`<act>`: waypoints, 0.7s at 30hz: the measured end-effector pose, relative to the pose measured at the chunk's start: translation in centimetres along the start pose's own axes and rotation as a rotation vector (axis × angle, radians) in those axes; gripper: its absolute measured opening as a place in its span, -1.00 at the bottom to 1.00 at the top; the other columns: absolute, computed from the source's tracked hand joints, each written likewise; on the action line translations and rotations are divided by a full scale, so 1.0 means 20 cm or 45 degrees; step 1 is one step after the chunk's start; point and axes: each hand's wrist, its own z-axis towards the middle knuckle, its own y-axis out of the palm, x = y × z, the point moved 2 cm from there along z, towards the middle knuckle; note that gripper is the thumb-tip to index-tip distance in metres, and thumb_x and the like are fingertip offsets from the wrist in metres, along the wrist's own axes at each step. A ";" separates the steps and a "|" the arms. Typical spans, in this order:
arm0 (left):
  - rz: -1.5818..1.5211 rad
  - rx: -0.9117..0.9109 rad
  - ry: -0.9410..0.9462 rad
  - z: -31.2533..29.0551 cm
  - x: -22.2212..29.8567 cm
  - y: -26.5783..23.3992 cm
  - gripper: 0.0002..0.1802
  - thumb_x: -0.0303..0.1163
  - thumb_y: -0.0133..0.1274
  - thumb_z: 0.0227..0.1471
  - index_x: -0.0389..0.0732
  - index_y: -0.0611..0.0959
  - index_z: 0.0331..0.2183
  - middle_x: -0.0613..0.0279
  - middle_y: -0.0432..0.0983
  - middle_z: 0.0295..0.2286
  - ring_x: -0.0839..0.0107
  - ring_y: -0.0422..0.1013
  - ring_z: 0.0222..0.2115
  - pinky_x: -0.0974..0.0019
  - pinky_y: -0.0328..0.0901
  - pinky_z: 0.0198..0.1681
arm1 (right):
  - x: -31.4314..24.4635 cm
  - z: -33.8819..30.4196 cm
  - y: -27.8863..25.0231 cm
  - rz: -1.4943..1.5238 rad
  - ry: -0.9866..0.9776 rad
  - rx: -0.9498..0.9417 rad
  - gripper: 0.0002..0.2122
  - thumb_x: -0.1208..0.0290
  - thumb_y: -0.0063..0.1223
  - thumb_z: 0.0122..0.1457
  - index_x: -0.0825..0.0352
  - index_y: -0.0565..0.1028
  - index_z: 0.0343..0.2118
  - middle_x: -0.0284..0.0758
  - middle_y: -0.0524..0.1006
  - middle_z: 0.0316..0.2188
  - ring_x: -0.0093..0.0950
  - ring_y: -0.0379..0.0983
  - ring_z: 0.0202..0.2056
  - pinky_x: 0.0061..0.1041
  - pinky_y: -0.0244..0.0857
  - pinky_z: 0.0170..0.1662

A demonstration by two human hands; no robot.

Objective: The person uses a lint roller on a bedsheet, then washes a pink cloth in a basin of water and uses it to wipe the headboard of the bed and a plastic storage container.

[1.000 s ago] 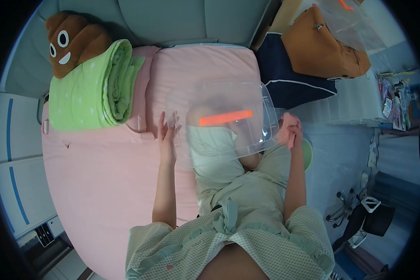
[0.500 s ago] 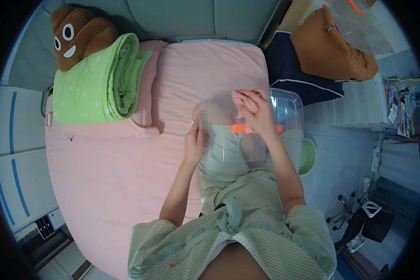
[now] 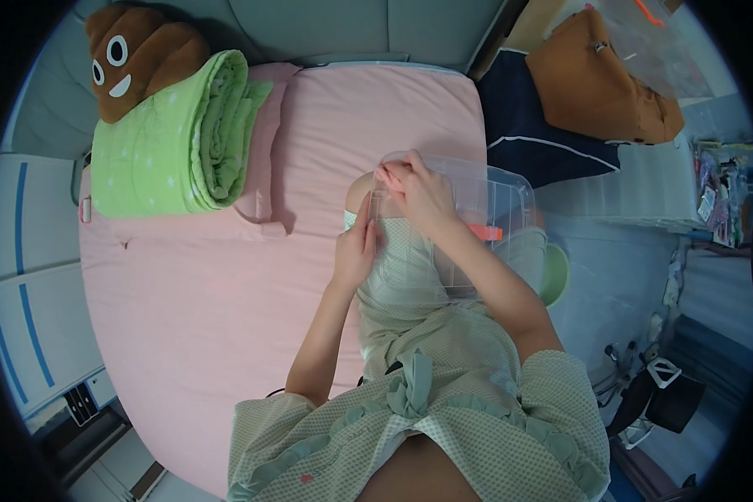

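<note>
A clear plastic box (image 3: 510,199) with an orange latch (image 3: 486,233) rests across my lap, my legs visible through it. My left hand (image 3: 356,251) grips its left side, fingers on the outer edge and thumb toward the inside. At the far left corner, my right hand (image 3: 424,197) is closed around a pink cloth (image 3: 388,177) and presses it against the rim. The right forearm crosses over the box and hides part of it. Most of the cloth is tucked under the fingers.
I sit on a pink-sheeted bed (image 3: 201,335). A folded green quilt (image 3: 155,167) and a brown plush cushion (image 3: 146,58) lie far left. A navy cushion (image 3: 544,146) and brown bag (image 3: 598,88) are far right. A green basin (image 3: 554,276) stands beside the bed.
My right hand has moved left with the pink cloth, from above the middle of the box to its far left corner. The left hand keeps hold of the left side.
</note>
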 end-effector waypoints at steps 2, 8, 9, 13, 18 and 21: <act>0.035 0.002 -0.033 0.01 0.03 0.02 -0.47 -0.38 -0.29 0.17 -0.16 0.17 0.18 0.21 0.44 -0.68 0.34 0.41 -0.68 0.29 0.32 -0.54 | 0.03 0.02 0.01 -0.008 -0.005 0.053 -0.76 0.36 0.08 -0.03 0.15 0.50 -0.24 -0.37 0.40 -0.27 -0.26 0.50 -0.45 -0.24 0.41 -0.40; 0.013 0.090 0.017 -0.02 -0.03 0.04 -0.47 -0.39 -0.28 0.17 -0.18 0.19 0.18 0.22 0.43 -0.69 0.36 0.39 -0.70 0.32 0.31 -0.56 | -0.01 -0.07 0.05 0.136 -0.074 -0.007 -0.77 0.37 0.09 -0.02 0.16 0.51 -0.24 -0.37 0.42 -0.27 -0.26 0.49 -0.42 -0.27 0.40 -0.39; 0.012 0.087 0.016 -0.02 -0.02 0.04 -0.47 -0.39 -0.28 0.17 -0.18 0.19 0.18 0.22 0.43 -0.69 0.36 0.39 -0.70 0.32 0.31 -0.56 | 0.00 -0.06 0.06 0.136 -0.071 -0.008 -0.77 0.37 0.09 -0.02 0.16 0.51 -0.24 -0.37 0.42 -0.27 -0.26 0.49 -0.42 -0.27 0.40 -0.39; -0.088 0.088 -0.014 0.00 0.00 0.03 -0.48 -0.40 -0.25 0.16 -0.15 0.22 0.17 0.21 0.42 -0.70 0.39 0.38 -0.71 0.35 0.30 -0.58 | 0.04 -0.07 0.06 0.335 -0.075 0.052 -0.70 0.40 0.10 -0.05 0.17 0.52 -0.18 -0.37 0.41 -0.31 -0.28 0.49 -0.41 -0.30 0.40 -0.39; -0.160 0.151 -0.004 -0.01 -0.05 0.05 -0.47 -0.38 -0.23 0.16 -0.13 0.22 0.18 0.16 0.39 -0.70 0.42 0.35 -0.71 0.38 0.25 -0.58 | 0.02 -0.28 0.12 0.324 -0.263 0.159 -0.63 0.39 0.18 -0.11 0.09 0.51 -0.14 -0.42 0.40 -0.25 -0.31 0.49 -0.43 -0.32 0.40 -0.43; -0.155 0.122 0.041 -0.01 -0.07 0.04 -0.47 -0.34 -0.24 0.17 -0.12 0.22 0.18 0.13 0.37 -0.71 0.43 0.33 -0.70 0.39 0.22 -0.59 | 0.02 -0.32 0.10 0.299 -0.166 0.051 -0.58 0.40 0.19 -0.14 0.05 0.50 -0.11 -0.46 0.39 -0.24 -0.35 0.49 -0.40 -0.36 0.40 -0.42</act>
